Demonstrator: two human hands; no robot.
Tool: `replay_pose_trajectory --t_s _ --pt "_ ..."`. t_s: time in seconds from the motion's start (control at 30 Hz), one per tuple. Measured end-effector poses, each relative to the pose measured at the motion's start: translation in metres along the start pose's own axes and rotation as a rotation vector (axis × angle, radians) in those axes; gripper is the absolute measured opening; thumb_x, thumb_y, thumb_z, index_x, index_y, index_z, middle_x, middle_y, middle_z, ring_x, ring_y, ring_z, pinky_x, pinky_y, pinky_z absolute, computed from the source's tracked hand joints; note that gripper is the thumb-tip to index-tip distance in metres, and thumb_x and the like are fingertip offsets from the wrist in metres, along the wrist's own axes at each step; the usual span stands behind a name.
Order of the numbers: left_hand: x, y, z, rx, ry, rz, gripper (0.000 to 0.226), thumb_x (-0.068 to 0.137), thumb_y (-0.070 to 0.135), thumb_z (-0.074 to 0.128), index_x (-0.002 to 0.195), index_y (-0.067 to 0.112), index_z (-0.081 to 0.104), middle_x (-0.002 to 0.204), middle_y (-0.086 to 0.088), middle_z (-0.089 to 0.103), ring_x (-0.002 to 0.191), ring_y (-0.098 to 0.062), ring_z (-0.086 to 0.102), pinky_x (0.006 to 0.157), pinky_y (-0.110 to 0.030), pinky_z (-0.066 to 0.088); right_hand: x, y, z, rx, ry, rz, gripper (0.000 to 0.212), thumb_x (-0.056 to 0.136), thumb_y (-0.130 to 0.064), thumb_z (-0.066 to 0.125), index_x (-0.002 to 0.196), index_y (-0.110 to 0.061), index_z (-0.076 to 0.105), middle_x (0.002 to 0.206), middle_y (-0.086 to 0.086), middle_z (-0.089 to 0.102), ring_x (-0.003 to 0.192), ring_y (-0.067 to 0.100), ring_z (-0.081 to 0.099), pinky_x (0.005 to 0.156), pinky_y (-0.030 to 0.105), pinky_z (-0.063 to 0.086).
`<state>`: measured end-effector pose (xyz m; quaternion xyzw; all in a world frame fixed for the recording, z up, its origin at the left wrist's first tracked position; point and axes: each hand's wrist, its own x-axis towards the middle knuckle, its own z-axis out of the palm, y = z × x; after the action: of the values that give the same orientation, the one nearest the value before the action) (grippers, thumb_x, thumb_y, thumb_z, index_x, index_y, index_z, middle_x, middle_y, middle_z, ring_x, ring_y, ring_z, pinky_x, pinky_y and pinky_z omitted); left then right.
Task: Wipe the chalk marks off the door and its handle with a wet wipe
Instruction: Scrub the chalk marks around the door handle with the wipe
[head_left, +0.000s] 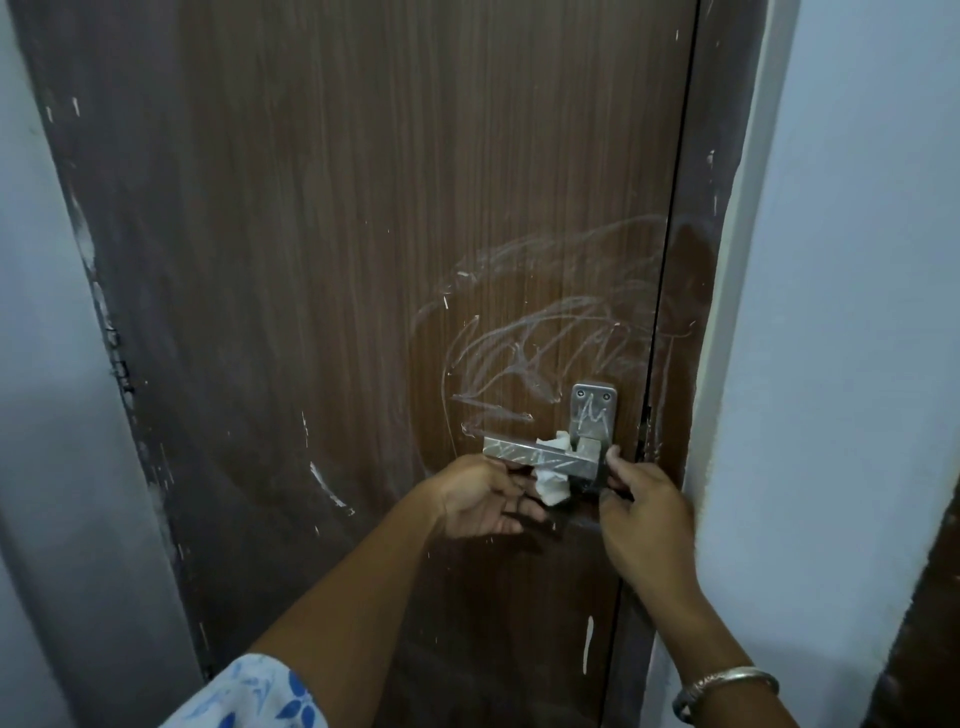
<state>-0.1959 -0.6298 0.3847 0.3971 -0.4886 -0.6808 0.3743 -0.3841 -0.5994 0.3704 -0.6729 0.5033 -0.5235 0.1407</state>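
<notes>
Nearest the camera, at six o'clock, a blue-and-white patterned sleeve (249, 696) covers the left arm, and at four o'clock a metal bangle (727, 685) circles the right wrist. Farther in, the left hand (480, 501) reaches under the lever with its palm turned up and its fingers loosely curled, touching the crumpled wet wipe (553, 480); whether they pinch it cannot be told. The wipe is bunched around the lever, showing both above and below the bar. The right hand (641, 512), at three o'clock from the wipe, has its fingertips pressed to the handle's (545, 456) pivot end beside the door edge. Chalk lines cross the lever and the metal backplate (592, 410). Beyond, at twelve o'clock from the handle, white chalk marks (545, 338) loop across the brown door (337, 234).
</notes>
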Motion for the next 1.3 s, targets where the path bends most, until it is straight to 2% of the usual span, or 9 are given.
replay_pose_trajectory --t_s 0.17,0.4,0.53,0.8,0.9,1.0,1.13,1.23,1.3 --pt "0.005 -0.005 -0.007 -0.194 -0.119 -0.005 0.039 0.077 0.010 0.033 0.110 0.004 0.053 0.096 -0.011 0.065 0.080 -0.020 0.065 0.055 -0.023 0.046 0.000 0.002 0.001 -0.008 0.007 -0.031 0.048 0.087 0.002 0.057 0.133 -0.009 0.048 0.101 -0.004 0.052 0.074 -0.008 0.046 0.062 -0.001 0.035" --pt "0.011 -0.004 -0.012 -0.254 -0.168 0.004 0.066 0.082 0.054 0.022 0.109 0.009 0.063 0.101 -0.011 0.063 0.079 -0.021 0.061 0.060 -0.029 0.034 0.001 0.003 0.002 0.006 0.025 -0.045 0.046 0.086 0.005 0.056 0.130 -0.005 0.051 0.100 -0.003 0.052 0.089 0.009 0.051 0.077 0.014 0.039" --pt "0.011 0.012 -0.016 -0.198 -0.135 -0.006 0.074 0.081 0.064 0.023 0.105 0.009 0.066 0.097 -0.014 0.066 0.080 -0.024 0.062 0.060 -0.030 0.036 0.002 0.003 0.003 0.003 0.025 -0.050 0.046 0.086 0.005 0.056 0.130 -0.006 0.050 0.100 -0.003 0.052 0.087 0.008 0.050 0.077 0.013 0.038" --pt "0.003 0.066 -0.005 0.192 0.022 0.032 0.076 0.092 0.054 0.014 0.107 0.002 0.067 0.087 -0.012 0.072 0.077 -0.017 0.065 0.081 -0.035 0.037 0.002 0.004 0.004 0.025 0.032 -0.044 0.047 0.085 0.005 0.057 0.129 -0.006 0.051 0.097 -0.002 0.053 0.084 0.009 0.052 0.076 0.016 0.039" --pt "-0.003 0.076 0.011 0.370 0.105 0.080 0.053 0.097 0.034 0.024 0.111 -0.001 0.062 0.089 -0.009 0.069 0.064 -0.008 0.063 0.068 -0.024 0.043 0.001 0.004 0.004 0.027 0.033 -0.052 0.047 0.084 0.005 0.058 0.129 -0.005 0.052 0.095 -0.001 0.054 0.079 0.010 0.053 0.072 0.016 0.039" --pt "-0.008 0.081 0.026 0.656 0.226 0.193 0.027 0.090 0.025 0.051 0.101 0.006 0.067 0.076 0.001 0.067 0.060 -0.007 0.058 0.063 -0.024 0.042 0.001 0.005 0.004 0.044 0.034 -0.045 0.047 0.084 0.006 0.058 0.129 -0.005 0.052 0.096 -0.001 0.054 0.077 0.009 0.052 0.071 0.014 0.040" --pt "-0.009 0.086 0.053 0.942 0.371 0.273 0.035 0.066 0.036 0.080 0.079 0.006 0.071 0.061 0.001 0.064 0.053 -0.009 0.053 0.056 -0.025 0.041 0.002 0.004 0.004 0.079 0.031 -0.034 0.047 0.084 0.006 0.056 0.130 -0.007 0.051 0.096 -0.002 0.052 0.075 0.006 0.051 0.073 0.015 0.041" --pt "-0.004 0.075 0.067 1.283 0.571 0.361 0.032 0.063 0.037 0.081 0.079 0.012 0.069 0.069 0.001 0.066 0.063 -0.012 0.061 0.054 -0.028 0.047 0.001 0.005 0.004 0.078 0.039 -0.043 0.047 0.084 0.006 0.057 0.129 -0.008 0.052 0.097 -0.003 0.053 0.075 -0.002 0.049 0.067 0.005 0.038" --pt "-0.003 0.070 0.068 1.342 0.653 0.455 0.020 0.072 0.029 0.075 0.085 0.015 0.069 0.072 0.000 0.065 0.070 -0.018 0.062 0.056 -0.029 0.045 0.001 0.005 0.004 0.083 0.040 -0.043 0.048 0.084 0.006 0.057 0.129 -0.008 0.052 0.096 -0.004 0.052 0.074 -0.004 0.050 0.063 0.003 0.038"
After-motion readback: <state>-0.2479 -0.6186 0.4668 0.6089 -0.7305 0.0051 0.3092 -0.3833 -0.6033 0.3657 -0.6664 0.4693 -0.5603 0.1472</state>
